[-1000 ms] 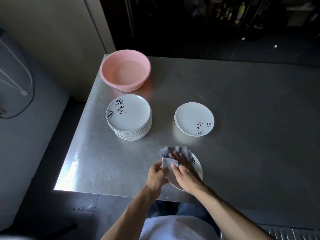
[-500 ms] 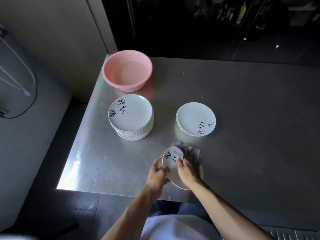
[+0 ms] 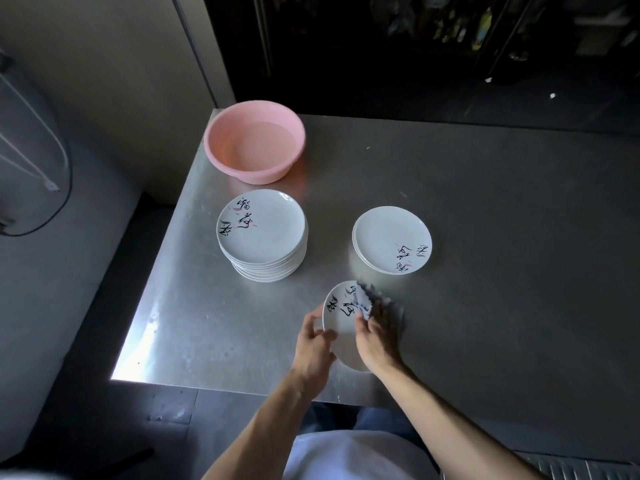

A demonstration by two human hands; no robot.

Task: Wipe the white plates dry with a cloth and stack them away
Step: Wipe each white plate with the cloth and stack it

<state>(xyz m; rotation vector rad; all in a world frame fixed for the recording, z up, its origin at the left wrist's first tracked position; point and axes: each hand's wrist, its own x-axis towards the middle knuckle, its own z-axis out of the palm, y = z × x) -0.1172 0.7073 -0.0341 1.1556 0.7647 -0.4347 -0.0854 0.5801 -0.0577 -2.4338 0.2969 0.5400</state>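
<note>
Plate (image 3: 341,325) between your hands, cloth (image 3: 367,300) on its far side

You have one white plate with black brush lettering at the near edge of the bench (image 3: 502,271), tipped so its face looks up at you. Your wrists hide whether its lower rim touches the steel. Your left hand (image 3: 311,344) grips the plate's left rim, fingers curled round the edge. Your right hand (image 3: 377,337) lies on the plate's right side and holds the grey cloth bunched under its fingers, pressed against the far right part of the face. The plate sits directly between the two hands, both touching it, and neither hand is free.

The coming move turns on where this plate goes. Straight ahead of your right hand, a little to its right, is the short stack (image 3: 391,237) of a few plates. Ahead of your left hand and off to its left is the tall stack (image 3: 263,230), with the pink basin (image 3: 263,174) farther out beyond it. I judge the short stack to be the dried pile, and it lies nearer your right hand than your left. That hand is busy with the cloth, so either the left hand carries the plate across in front of the right, or you change grip first. The lettered left half of the face is not under the cloth, so wipe it before you set the plate down.
</note>
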